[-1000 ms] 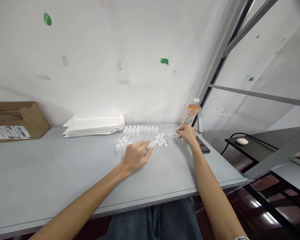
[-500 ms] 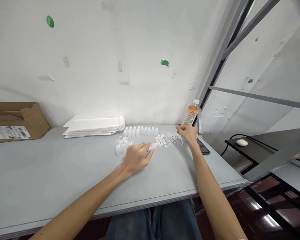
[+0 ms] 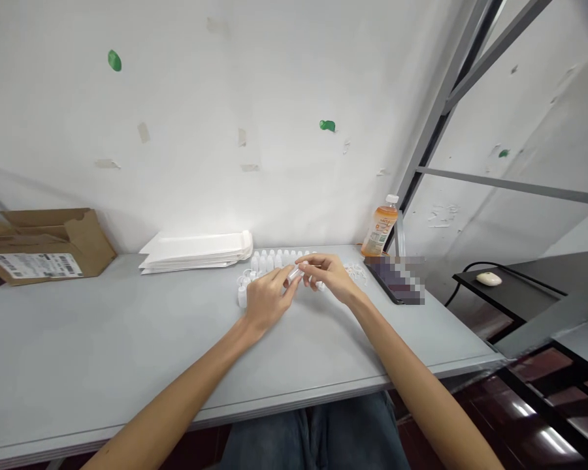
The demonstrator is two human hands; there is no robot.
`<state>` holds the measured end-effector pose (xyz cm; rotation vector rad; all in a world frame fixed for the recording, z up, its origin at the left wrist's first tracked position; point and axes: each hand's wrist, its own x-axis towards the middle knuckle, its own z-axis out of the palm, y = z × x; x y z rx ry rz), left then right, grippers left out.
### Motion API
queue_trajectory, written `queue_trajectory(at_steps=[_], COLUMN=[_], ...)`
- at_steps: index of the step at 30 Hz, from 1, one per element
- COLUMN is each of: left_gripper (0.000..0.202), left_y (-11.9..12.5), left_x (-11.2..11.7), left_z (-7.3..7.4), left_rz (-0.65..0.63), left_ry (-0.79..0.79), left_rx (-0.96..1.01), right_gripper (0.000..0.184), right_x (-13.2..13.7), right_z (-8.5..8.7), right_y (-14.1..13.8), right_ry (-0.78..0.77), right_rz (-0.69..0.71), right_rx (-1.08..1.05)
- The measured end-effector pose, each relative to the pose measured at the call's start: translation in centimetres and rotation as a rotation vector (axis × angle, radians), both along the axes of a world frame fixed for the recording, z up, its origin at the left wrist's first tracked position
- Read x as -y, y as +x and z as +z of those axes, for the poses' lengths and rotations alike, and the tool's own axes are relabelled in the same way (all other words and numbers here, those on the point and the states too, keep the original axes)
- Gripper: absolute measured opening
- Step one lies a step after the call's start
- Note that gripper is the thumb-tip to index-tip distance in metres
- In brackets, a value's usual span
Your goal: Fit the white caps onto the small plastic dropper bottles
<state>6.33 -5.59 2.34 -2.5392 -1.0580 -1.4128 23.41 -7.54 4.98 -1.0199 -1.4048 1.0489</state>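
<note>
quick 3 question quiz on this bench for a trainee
1. Short answer: what sits between the fingertips of the left hand and the right hand?
2. True or false: the orange drink bottle stands to the right of the stack of flat white paper bags.
3. Multiple choice: what rests on the black side table?
a) a computer mouse
b) a cardboard box
c) a roll of tape

Key: 1. a small white plastic bottle; 2. true; 3. a
</note>
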Motion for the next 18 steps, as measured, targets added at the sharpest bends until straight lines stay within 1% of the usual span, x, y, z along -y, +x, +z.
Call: queue_trajectory(at_steps=[2,4,6,9,11,13,15,18], left_gripper=[0.029,0.036,0.035,0.034,0.036,0.039,0.040,0.042], left_y=[-0.3,-0.8,-1.8,-3.8,-5.2,-6.3,-7.1,-7.5], left_x=[-0.4,-0.9,-1.9,-3.9,-5.3,-6.4,-7.1,-7.4], left_z=[0.6,1.5,2.4,3.4,3.8,4.1,4.3,4.4], left_rz=[0.038,0.082,0.117,0.187,0.239,0.264,0.259,0.212], left_ry=[0.034,0.059,0.050,-0.006,-0.074,-0.197,-0.304,-0.399], left_rx=[0.026,0.058,0.095,0.155,0.174,0.164,0.153,0.125], right_gripper=[0.036,0.038,0.037,0.027,0.020,0.015,0.015,0.016], right_x=[-0.4,-1.0,-1.9,-3.6,-4.6,-5.4,-5.8,-6.0], right_z=[0.2,0.5,0.6,0.3,-0.2,-0.5,-0.7,-0.5], right_y=[0.0,0.6,1.2,1.5,1.1,0.3,-0.5,-1.6], right_ry=[0.040,0.094,0.143,0.141,0.138,0.129,0.112,0.080], right_rz=[-0.097,-0.263,-0.443,-0.573,-0.590,-0.572,-0.547,-0.511], right_rx=[-0.035,0.011,0.149,0.489,0.723,0.893,0.999,1.082])
